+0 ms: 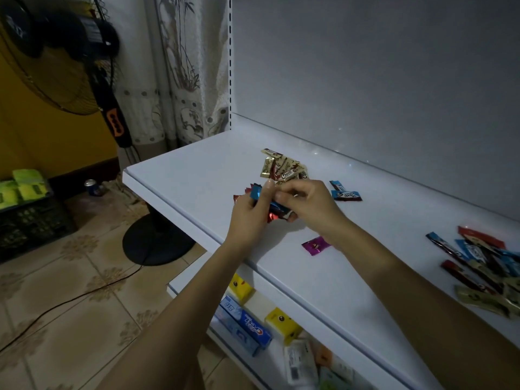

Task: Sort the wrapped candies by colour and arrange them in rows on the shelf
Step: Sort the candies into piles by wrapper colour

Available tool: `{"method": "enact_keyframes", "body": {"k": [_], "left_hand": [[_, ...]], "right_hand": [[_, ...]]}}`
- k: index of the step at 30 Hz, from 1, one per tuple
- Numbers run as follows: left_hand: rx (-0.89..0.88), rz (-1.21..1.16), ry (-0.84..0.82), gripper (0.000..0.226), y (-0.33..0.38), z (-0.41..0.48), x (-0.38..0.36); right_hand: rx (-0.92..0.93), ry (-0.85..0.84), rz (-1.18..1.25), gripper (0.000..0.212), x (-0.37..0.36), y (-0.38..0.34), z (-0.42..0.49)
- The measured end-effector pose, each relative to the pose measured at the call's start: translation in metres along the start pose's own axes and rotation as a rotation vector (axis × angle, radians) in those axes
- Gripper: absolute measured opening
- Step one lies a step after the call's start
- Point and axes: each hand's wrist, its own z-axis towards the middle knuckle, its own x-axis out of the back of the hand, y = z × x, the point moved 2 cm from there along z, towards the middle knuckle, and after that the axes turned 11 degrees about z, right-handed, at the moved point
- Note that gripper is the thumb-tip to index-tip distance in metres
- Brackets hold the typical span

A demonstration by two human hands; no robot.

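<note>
White shelf (197,175) is showing a job partly done, I'd judge: gold candies (284,168) and two blue candies (344,191) are lying grouped, not in rows, while the left hand (250,212) and right hand (306,204) are gripping a blue-and-red bundle (257,192) just above the board, and the mixed heap (484,266) is waiting at the right.

Your shelf (197,175) is plain white; the gold candies (284,168) at its back carry brown swirls and white lettering; the blue candies (345,193) beside them are bright blue with dark ends; the purple candy (315,245) near the front edge has a small dark print; between your fingers the blue candy (256,191) shines turquoise and the red candy (273,217) glints metallic; the heap (484,266) at your right mixes red, blue, dark brown and gold; the floor tiles (70,277) are beige with brown flower motifs; the curtain (183,66) is white with a grey bamboo print.
</note>
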Motion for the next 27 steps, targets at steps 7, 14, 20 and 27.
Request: {"method": "enact_keyframes", "body": {"k": [7,14,20,27], "left_hand": [[-0.147,0.341,-0.076,0.053,-0.005,-0.001,-0.015],[-0.052,0.186,0.025,0.063,-0.006,0.004,-0.007],[0.144,-0.094,0.118,0.055,0.006,0.024,-0.018],[0.020,0.058,-0.037,0.044,-0.001,0.020,-0.045]], "right_hand": [[-0.072,0.098,-0.078,0.007,0.015,0.012,-0.016],[-0.142,0.245,0.160,0.005,0.016,0.015,-0.014],[-0.068,0.275,0.147,0.017,0.031,0.020,-0.011],[-0.011,0.637,-0.200,0.007,0.094,0.051,0.011]]}}
